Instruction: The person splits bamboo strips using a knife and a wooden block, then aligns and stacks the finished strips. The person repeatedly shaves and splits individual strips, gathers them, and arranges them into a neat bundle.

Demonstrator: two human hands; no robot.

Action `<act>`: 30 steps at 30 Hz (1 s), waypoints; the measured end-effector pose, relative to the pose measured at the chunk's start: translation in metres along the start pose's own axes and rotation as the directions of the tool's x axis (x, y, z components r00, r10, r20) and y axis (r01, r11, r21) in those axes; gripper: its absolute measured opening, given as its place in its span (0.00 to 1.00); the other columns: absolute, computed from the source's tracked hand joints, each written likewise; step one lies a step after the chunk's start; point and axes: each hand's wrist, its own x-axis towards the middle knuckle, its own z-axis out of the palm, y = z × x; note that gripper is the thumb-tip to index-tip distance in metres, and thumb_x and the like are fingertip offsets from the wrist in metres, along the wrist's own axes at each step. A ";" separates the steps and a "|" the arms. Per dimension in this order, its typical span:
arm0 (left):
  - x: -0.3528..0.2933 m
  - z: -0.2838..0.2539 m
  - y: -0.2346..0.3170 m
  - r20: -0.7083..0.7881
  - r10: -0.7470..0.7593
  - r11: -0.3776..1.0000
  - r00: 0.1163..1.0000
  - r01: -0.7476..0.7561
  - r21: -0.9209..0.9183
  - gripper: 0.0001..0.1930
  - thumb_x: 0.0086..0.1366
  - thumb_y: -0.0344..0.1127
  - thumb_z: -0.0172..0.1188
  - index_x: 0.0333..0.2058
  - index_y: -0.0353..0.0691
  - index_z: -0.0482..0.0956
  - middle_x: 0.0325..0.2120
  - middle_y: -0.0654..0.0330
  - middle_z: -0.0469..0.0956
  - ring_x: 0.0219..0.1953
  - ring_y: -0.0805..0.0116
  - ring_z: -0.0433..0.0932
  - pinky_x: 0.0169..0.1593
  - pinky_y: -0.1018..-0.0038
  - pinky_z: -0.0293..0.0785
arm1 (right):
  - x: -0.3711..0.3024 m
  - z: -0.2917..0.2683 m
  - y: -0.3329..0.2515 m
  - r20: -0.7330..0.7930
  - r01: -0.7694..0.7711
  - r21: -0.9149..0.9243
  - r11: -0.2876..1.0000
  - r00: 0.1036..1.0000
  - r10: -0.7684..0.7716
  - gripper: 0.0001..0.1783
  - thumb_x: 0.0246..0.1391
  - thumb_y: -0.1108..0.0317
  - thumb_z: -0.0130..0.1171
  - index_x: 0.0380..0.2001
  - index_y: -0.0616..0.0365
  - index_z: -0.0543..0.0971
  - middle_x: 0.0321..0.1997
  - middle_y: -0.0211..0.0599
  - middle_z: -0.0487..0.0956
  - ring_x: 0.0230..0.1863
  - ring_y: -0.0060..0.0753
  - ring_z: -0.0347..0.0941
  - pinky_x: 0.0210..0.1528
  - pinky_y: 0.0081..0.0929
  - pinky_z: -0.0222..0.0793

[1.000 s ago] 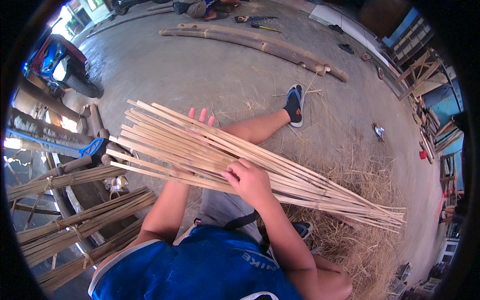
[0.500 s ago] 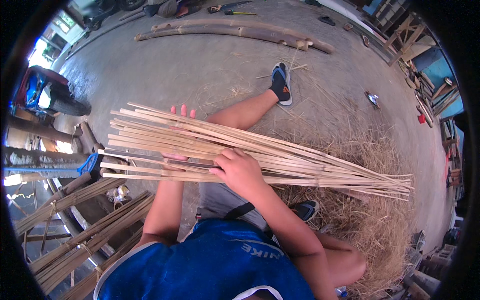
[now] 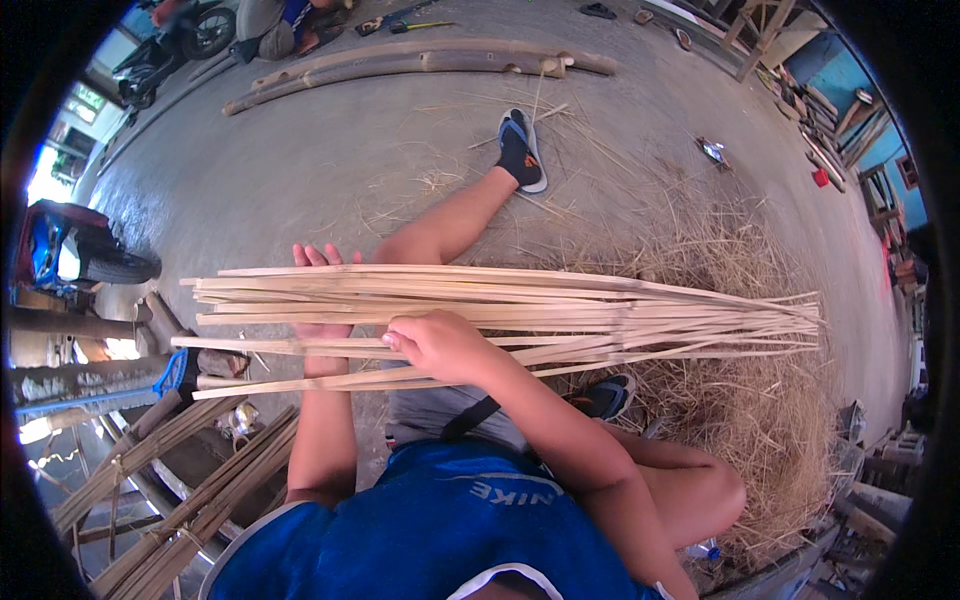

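A fan of long, pale bamboo strips (image 3: pixel 560 302) lies crosswise in front of me, loose at the left and gathered toward a narrow right end. Beneath the left part is my left hand (image 3: pixel 325 331), palm up, its fingers stretched out past the far edge; the strips rest across it and hide much of the palm. My right hand (image 3: pixel 440 345) is closed in a pinch at the near side of the bundle, on a bamboo strip. Two or so strips (image 3: pixel 300 384) stand apart from the rest, nearest my body.
Dry bamboo shavings (image 3: pixel 750 430) are heaped at the right. Split bamboo poles (image 3: pixel 400 68) lie on the far floor, near another person (image 3: pixel 285 30). Tied bundles of strips (image 3: pixel 190 520) are at lower left, below a blue-handled saw-like tool (image 3: pixel 172 370). My sandalled foot (image 3: pixel 522 150) stretches ahead.
The bundle has turned from a slant to nearly level. My right hand has shifted left, and the near strips have spread away from the others. The view has shifted too.
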 end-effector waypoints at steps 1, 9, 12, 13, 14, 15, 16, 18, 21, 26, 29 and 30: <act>0.000 -0.001 0.002 -0.014 0.012 0.999 1.000 -0.011 0.052 0.33 0.76 0.64 0.37 0.68 0.50 0.69 0.68 0.61 0.71 0.75 0.54 0.58 0.77 0.40 0.44 | -0.005 0.003 -0.003 -0.056 0.064 -0.037 0.997 0.996 -0.066 0.17 0.68 0.52 0.55 0.46 0.55 0.78 0.35 0.38 0.83 0.37 0.54 0.81 0.40 0.50 0.75; 0.008 -0.005 0.009 0.060 -0.043 0.985 0.997 0.032 0.172 0.30 0.79 0.52 0.36 0.73 0.47 0.60 0.76 0.61 0.56 0.77 0.51 0.52 0.78 0.45 0.41 | -0.029 0.014 -0.027 -0.155 -0.018 -0.436 0.900 0.986 -0.056 0.16 0.58 0.62 0.58 0.48 0.56 0.77 0.36 0.44 0.82 0.40 0.44 0.83 0.41 0.45 0.79; 0.004 -0.008 0.004 -0.361 0.314 0.815 0.878 -0.054 0.576 0.33 0.78 0.55 0.37 0.75 0.48 0.57 0.77 0.63 0.53 0.77 0.54 0.51 0.78 0.48 0.46 | -0.006 -0.002 -0.033 -0.433 0.090 -0.432 0.897 0.852 -0.294 0.15 0.55 0.66 0.56 0.46 0.56 0.77 0.34 0.44 0.82 0.36 0.45 0.83 0.37 0.41 0.79; 0.004 -0.008 0.008 0.113 -0.044 0.997 0.993 0.038 0.061 0.30 0.78 0.52 0.39 0.72 0.45 0.62 0.76 0.59 0.55 0.77 0.55 0.53 0.78 0.48 0.46 | 0.004 -0.008 -0.035 -0.405 0.083 -0.434 0.897 0.872 -0.277 0.23 0.54 0.60 0.63 0.51 0.57 0.77 0.39 0.44 0.81 0.43 0.46 0.81 0.43 0.39 0.77; 0.004 -0.008 0.007 0.058 -0.013 0.996 0.998 0.008 0.085 0.30 0.78 0.52 0.40 0.71 0.44 0.64 0.74 0.58 0.58 0.76 0.55 0.55 0.78 0.48 0.46 | 0.010 -0.014 -0.034 -0.427 0.059 -0.453 0.890 0.862 -0.274 0.27 0.51 0.58 0.66 0.54 0.57 0.77 0.41 0.44 0.81 0.47 0.46 0.79 0.47 0.39 0.75; 0.005 -0.007 0.010 0.039 -0.020 0.996 0.999 0.017 0.082 0.30 0.77 0.51 0.40 0.70 0.42 0.65 0.73 0.56 0.61 0.75 0.54 0.57 0.78 0.49 0.47 | 0.015 -0.019 -0.034 -0.477 0.054 -0.468 0.882 0.825 -0.304 0.33 0.49 0.55 0.68 0.57 0.58 0.76 0.44 0.43 0.80 0.51 0.46 0.78 0.51 0.40 0.73; 0.007 -0.005 0.012 0.023 0.002 0.997 1.000 -0.004 0.083 0.29 0.77 0.51 0.41 0.69 0.41 0.67 0.71 0.55 0.65 0.75 0.54 0.59 0.78 0.49 0.48 | 0.018 -0.023 -0.032 -0.556 0.054 -0.482 0.874 0.753 -0.353 0.38 0.46 0.53 0.71 0.59 0.58 0.76 0.46 0.43 0.79 0.56 0.46 0.76 0.55 0.40 0.72; 0.013 0.005 0.016 0.043 -0.053 0.996 0.998 0.050 0.072 0.29 0.77 0.51 0.42 0.66 0.38 0.70 0.64 0.51 0.74 0.71 0.51 0.65 0.77 0.48 0.49 | 0.020 -0.030 -0.026 -0.413 0.004 -0.464 0.886 0.883 -0.221 0.51 0.38 0.47 0.77 0.65 0.57 0.73 0.54 0.45 0.77 0.63 0.47 0.70 0.62 0.39 0.65; 0.025 0.028 0.011 0.140 -0.108 0.989 0.984 0.092 0.114 0.31 0.76 0.54 0.44 0.66 0.38 0.70 0.63 0.50 0.75 0.70 0.50 0.67 0.76 0.46 0.50 | 0.019 -0.034 -0.013 -0.303 -0.046 -0.458 0.888 0.947 -0.107 0.53 0.37 0.45 0.77 0.67 0.56 0.71 0.57 0.49 0.76 0.63 0.48 0.70 0.64 0.42 0.65; 0.031 0.072 -0.018 -0.051 0.226 0.920 0.973 -0.197 0.338 0.36 0.72 0.60 0.54 0.66 0.37 0.65 0.62 0.48 0.72 0.62 0.52 0.73 0.71 0.46 0.60 | 0.032 -0.033 0.001 -0.350 -0.076 -0.254 0.964 0.937 -0.018 0.49 0.46 0.45 0.74 0.67 0.57 0.70 0.54 0.52 0.79 0.59 0.52 0.74 0.67 0.49 0.63; 0.050 0.076 -0.020 -0.210 0.444 0.764 0.871 -0.246 0.596 0.31 0.71 0.55 0.60 0.60 0.37 0.68 0.53 0.53 0.75 0.53 0.57 0.77 0.67 0.48 0.68 | 0.022 -0.052 0.007 -0.618 0.083 -0.394 0.915 0.713 -0.331 0.38 0.54 0.50 0.71 0.63 0.55 0.74 0.46 0.47 0.82 0.52 0.53 0.77 0.61 0.48 0.68; 0.060 0.074 -0.017 -0.194 0.490 0.682 0.850 -0.235 0.693 0.27 0.71 0.52 0.61 0.57 0.37 0.70 0.49 0.55 0.76 0.50 0.59 0.77 0.66 0.50 0.69 | 0.010 -0.064 0.011 -0.716 0.038 -0.358 0.933 0.629 -0.301 0.35 0.54 0.50 0.71 0.61 0.55 0.76 0.45 0.45 0.83 0.51 0.53 0.77 0.59 0.48 0.68</act>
